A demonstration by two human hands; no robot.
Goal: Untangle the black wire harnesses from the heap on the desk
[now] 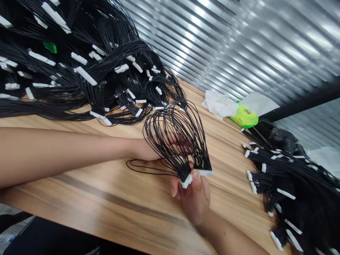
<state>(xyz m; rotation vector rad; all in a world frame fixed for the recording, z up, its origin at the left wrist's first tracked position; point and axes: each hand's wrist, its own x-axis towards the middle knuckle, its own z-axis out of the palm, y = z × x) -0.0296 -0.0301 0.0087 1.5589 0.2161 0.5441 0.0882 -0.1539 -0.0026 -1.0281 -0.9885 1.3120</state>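
Our right hand (195, 203) pinches one looped, white-plugged black-wire harness (183, 169); we cannot tell whether our left hand (150, 151) grips; black-wire heaps (111, 67) lie untouched.

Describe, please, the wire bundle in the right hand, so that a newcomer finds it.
On the wood-grain table, between the left cable pile and the right cable pile, find the right hand. It pinches the wire bundle by its white connectors. Unlike the piled cables, its thin black loops spread open, letting the left hand show through.
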